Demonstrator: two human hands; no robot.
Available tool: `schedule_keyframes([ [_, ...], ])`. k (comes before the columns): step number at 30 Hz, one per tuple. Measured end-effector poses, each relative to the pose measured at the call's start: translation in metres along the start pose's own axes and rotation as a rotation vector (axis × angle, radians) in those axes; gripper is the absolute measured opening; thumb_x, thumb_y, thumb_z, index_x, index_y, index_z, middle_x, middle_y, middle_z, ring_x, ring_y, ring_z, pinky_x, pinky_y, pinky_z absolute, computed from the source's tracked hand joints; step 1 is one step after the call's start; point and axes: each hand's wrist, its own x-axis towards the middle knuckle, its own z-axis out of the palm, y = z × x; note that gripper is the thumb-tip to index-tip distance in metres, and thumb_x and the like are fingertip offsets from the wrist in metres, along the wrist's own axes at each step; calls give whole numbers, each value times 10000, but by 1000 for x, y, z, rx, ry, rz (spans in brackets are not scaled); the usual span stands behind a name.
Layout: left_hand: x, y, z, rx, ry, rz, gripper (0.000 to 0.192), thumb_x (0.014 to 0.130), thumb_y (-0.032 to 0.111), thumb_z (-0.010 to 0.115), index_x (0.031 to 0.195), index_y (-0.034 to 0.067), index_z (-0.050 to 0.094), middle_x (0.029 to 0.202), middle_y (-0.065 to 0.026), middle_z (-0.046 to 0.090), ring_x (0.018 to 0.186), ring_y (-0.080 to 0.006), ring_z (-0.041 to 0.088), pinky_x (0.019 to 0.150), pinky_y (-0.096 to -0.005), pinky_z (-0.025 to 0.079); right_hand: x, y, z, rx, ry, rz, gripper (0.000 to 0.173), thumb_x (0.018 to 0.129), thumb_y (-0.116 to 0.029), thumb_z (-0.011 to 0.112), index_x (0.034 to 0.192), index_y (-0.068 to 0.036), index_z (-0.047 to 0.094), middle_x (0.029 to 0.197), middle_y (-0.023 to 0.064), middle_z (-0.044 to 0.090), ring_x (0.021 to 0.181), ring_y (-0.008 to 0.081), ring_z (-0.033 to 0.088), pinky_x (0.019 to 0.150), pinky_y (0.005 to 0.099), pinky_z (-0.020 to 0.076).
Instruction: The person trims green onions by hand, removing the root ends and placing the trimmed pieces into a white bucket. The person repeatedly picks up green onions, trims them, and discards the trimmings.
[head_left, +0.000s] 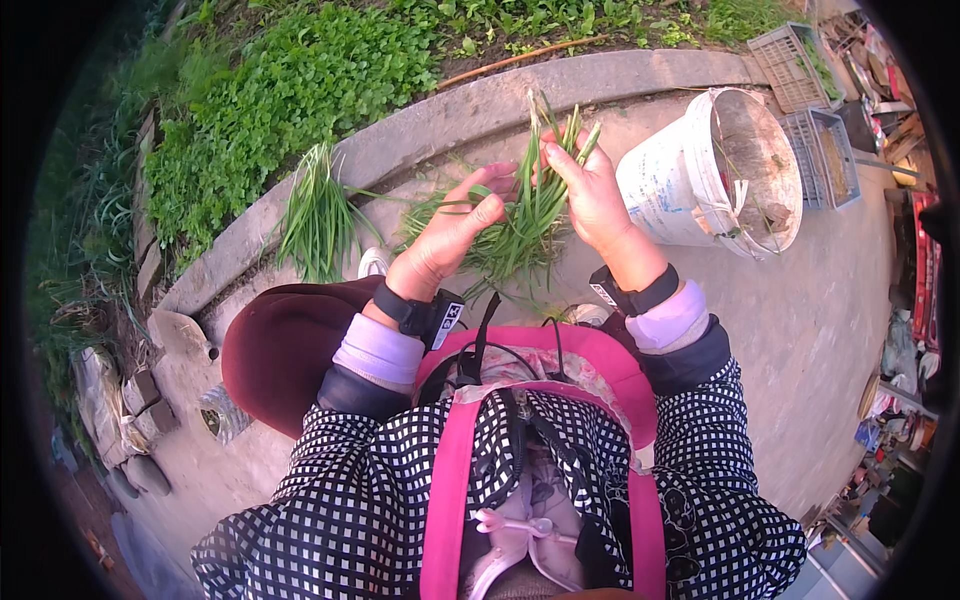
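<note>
My right hand (589, 184) is closed around a bunch of long green leafy stalks (551, 184), like garlic chives, with pale ends pointing up and away from me. Beside it on the left, my left hand (461, 225) has its fingers apart, with a few green blades passing by its thumb; whether it grips any is hard to tell. Beneath both hands a loose heap of similar greens (517, 247) lies on the concrete. Another bundle of greens (319, 217) rests against the concrete kerb, left of my left hand.
A white plastic bucket (664, 176) lies tilted at the right, its mouth facing right. Behind it are plastic crates (821, 161). A curved concrete kerb (480, 105) borders leafy garden beds (300, 90). Stones (148, 474) and a roof tile (178, 334) lie at the left.
</note>
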Motion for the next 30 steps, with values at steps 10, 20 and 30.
schedule_keyframes([
  [10,8,-1,4,47,390,30,153,795,79,654,934,39,605,850,-5,620,787,-85,557,731,-224,430,-11,-10,2,-216,-378,170,143,894,-135,506,981,-22,506,813,48,580,736,132,570,696,263,466],
  [20,8,-5,4,219,392,146,205,767,121,698,902,-6,611,805,-22,631,730,-78,563,676,-222,453,-10,-18,0,-226,22,-15,238,755,-63,691,926,-26,529,765,-1,543,562,52,488,512,193,404],
  [30,6,-6,19,662,410,306,173,706,80,722,828,-7,636,713,-60,640,690,-92,587,647,-243,474,-21,-26,8,-356,-84,66,246,715,-83,734,910,-2,607,825,21,616,748,78,566,669,218,469],
])
